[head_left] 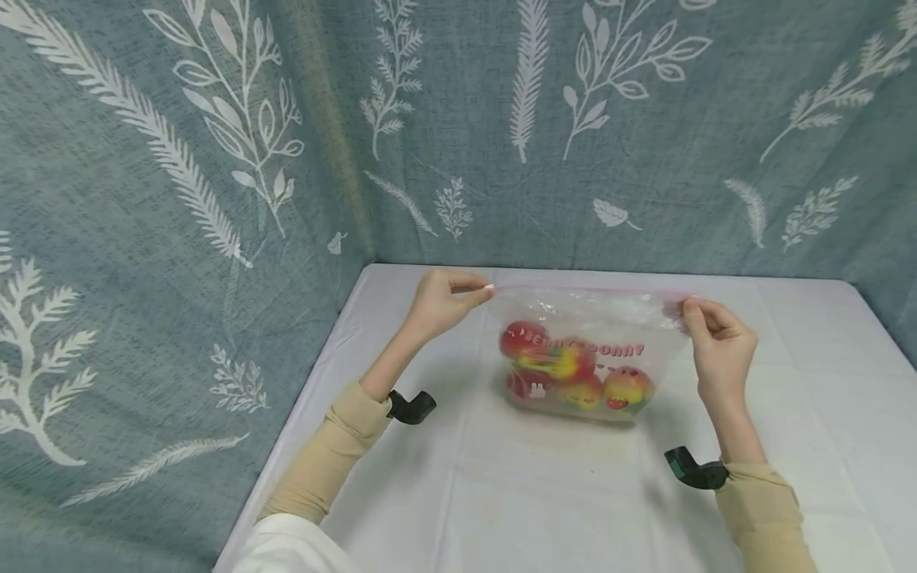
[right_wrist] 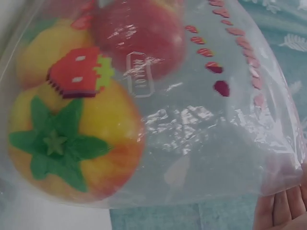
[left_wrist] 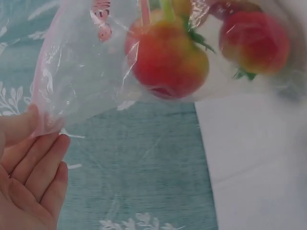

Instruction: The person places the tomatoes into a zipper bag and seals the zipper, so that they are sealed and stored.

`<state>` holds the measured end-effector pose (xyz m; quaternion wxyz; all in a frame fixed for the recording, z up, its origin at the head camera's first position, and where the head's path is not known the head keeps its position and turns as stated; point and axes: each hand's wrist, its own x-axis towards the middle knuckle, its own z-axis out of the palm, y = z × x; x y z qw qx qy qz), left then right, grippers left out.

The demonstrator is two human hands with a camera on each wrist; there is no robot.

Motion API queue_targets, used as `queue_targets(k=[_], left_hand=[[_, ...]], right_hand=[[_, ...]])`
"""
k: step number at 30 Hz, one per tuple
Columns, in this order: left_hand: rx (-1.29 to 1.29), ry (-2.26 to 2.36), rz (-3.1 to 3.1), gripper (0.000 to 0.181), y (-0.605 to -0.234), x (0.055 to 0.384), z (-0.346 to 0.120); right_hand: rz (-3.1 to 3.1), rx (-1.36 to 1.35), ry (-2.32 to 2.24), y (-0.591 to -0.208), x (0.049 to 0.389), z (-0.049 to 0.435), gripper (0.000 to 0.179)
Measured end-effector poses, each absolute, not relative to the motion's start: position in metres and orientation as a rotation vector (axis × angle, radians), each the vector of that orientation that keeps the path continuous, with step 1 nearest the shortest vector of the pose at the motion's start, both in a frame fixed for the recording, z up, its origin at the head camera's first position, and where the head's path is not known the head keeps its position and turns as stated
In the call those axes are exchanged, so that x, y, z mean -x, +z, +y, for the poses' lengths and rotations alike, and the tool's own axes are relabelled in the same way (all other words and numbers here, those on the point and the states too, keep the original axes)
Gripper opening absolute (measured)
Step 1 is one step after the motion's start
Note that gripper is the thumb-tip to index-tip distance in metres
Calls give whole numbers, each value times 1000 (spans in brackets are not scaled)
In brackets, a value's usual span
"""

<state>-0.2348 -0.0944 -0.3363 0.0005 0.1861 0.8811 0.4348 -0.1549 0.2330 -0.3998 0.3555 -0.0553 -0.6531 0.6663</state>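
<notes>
A clear zip bag (head_left: 573,318) with pink lettering and a pink top edge hangs between the two hands over the table. My left hand (head_left: 446,302) pinches its upper left corner between thumb and fingers; the left wrist view shows that hand (left_wrist: 36,172) on the pink strip. At the upper right corner my right hand (head_left: 722,342) pinches the bag, only partly seen in its own wrist view. Inside lie several red and yellow fruits, among them a tomato (right_wrist: 72,143) with a green star-shaped calyx and a red one (left_wrist: 168,60). The printed plastic blurs some of them.
A white cloth covers the table (head_left: 530,493). Grey-green curtains (head_left: 473,143) with white leaf prints hang behind it and along the left side. Dark wrist cameras (head_left: 411,407) are strapped to both forearms.
</notes>
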Motion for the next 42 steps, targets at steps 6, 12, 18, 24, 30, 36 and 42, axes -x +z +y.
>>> queue_targets(k=[6, 12, 18, 24, 30, 36, 42], left_hand=[[-616, 1324, 2756, 22, -359, 233, -92], [-650, 1318, 2721, 20, -376, 230, -89], [-739, 1446, 2630, 26, -380, 229, -87], [-738, 1628, 2502, 43, -378, 228, -82], [-728, 1827, 2398, 50, -375, 233, -76], [-733, 1971, 2332, 47, -372, 238, -74], [-689, 1976, 2311, 47, -373, 238, -74]], right_hand=[[-1776, 184, 1668, -408, 152, 233, 11], [-1890, 212, 1632, -420, 148, 237, 10], [-1936, 182, 1713, -418, 144, 242, 21], [-1976, 198, 1768, -409, 142, 245, 33], [-1992, 227, 1817, -406, 142, 250, 42], [-1897, 195, 1936, -415, 147, 257, 48], [-1883, 174, 1974, -437, 157, 271, 49]])
